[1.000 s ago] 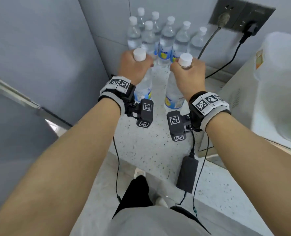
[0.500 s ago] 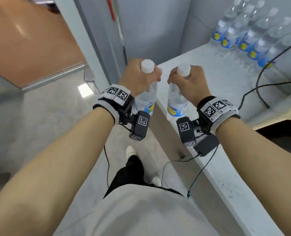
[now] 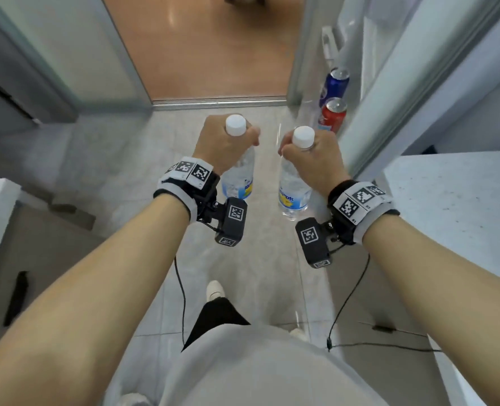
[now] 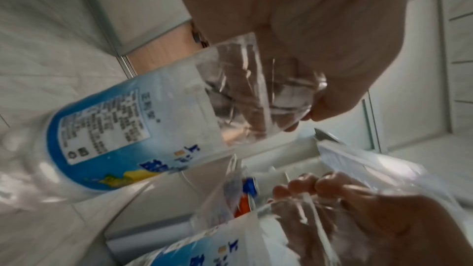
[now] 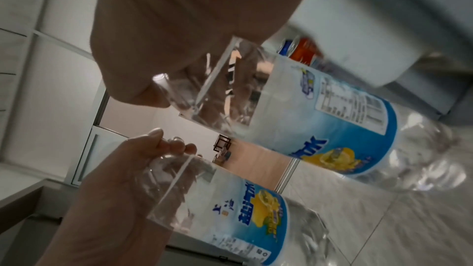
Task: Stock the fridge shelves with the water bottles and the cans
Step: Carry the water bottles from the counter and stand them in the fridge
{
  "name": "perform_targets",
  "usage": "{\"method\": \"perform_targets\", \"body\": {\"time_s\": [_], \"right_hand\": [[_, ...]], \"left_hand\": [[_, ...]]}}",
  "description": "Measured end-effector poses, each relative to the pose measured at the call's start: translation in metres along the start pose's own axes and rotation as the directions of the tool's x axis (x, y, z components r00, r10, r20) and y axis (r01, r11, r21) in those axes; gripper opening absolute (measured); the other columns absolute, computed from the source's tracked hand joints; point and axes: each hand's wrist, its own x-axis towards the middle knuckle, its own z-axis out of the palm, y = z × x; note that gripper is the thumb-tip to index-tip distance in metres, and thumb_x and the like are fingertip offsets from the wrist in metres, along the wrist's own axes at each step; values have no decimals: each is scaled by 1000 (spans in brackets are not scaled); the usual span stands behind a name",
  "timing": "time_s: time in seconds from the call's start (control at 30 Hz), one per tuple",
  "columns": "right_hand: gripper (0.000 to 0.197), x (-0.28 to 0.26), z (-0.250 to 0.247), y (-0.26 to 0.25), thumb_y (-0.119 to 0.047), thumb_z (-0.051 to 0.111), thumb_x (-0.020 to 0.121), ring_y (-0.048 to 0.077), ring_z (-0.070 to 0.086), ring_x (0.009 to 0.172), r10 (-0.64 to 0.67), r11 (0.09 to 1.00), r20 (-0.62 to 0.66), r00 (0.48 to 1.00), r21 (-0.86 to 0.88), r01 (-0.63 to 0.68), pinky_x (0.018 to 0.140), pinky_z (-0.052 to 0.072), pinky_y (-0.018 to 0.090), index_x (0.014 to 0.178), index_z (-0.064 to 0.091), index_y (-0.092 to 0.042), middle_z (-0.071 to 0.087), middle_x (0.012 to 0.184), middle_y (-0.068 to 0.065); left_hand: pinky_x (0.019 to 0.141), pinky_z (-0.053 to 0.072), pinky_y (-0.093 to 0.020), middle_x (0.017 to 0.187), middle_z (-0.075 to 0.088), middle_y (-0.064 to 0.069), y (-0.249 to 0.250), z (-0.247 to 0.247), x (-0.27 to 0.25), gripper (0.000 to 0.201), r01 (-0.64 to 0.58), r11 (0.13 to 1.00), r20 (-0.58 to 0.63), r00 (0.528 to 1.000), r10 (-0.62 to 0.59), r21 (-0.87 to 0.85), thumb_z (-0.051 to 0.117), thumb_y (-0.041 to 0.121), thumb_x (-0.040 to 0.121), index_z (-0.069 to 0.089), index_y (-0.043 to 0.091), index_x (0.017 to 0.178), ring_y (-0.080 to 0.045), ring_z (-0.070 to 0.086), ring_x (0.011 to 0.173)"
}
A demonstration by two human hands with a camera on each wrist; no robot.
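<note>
My left hand (image 3: 224,143) grips the neck of a clear water bottle (image 3: 238,175) with a white cap and a blue and yellow label. My right hand (image 3: 311,159) grips a second, matching bottle (image 3: 292,189) the same way. Both bottles hang upright above the tiled floor, side by side. In the left wrist view the left bottle (image 4: 133,141) fills the middle; in the right wrist view the right bottle (image 5: 317,116) does. A blue can (image 3: 334,86) and a red can (image 3: 332,115) stand on a shelf of the open fridge door (image 3: 369,92) at the upper right.
A white speckled counter (image 3: 459,206) lies at the right. A doorway with an orange floor (image 3: 213,45) is straight ahead. A grey cabinet (image 3: 38,244) stands at the left. Cables hang from both wrist cameras over the tiled floor (image 3: 143,159).
I have turned away from the counter with its row of bottles, carrying one bottle in each hand. The doorway and the fridge door with two cans have come into view.
</note>
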Motion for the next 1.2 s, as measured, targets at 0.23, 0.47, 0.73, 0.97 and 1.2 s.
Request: {"method": "perform_targets", "body": {"time_s": [0.23,0.47,0.73,0.97,1.2], "right_hand": [[8,104,91,-33,-11,62,79,6,58,66,45,998,-101,994,45,-41,64,50,19,76,69,-13,67,75,2],[19,212,120,-36,-20,69,82,10,57,65,68,996,-269,961,79,-48,63,48,23,81,70,-1,63,70,3],[26,373,115,8,-33,71,84,10,56,66,81,997,-373,924,37,-72,65,48,26,79,69,-8,68,72,8],[17,525,80,37,-33,76,83,5,56,65,159,987,-493,855,100,-126,65,46,17,79,67,-19,64,71,-5],[23,640,30,59,-32,77,82,8,56,66,220,975,-621,752,161,-152,72,50,28,83,68,-11,63,70,-7]], "left_hand": [[52,49,-21,77,75,-6,-55,-84,99,21,37,999,-56,998,-38,-19,70,26,84,72,6,75,-11,61,61],[64,55,-39,80,71,-19,-79,-110,224,38,-47,995,-25,999,45,-87,75,36,81,66,0,79,-14,58,64],[65,44,-25,67,59,10,-95,-73,400,22,-94,981,242,961,135,-171,78,27,84,61,25,70,-9,54,66],[70,43,-32,77,59,0,-86,-18,573,23,-35,980,348,932,103,-195,80,42,73,62,28,70,-14,53,71],[75,45,-27,90,58,5,-60,40,716,22,-70,973,406,900,157,-220,80,31,80,60,24,74,-8,55,75]]}}
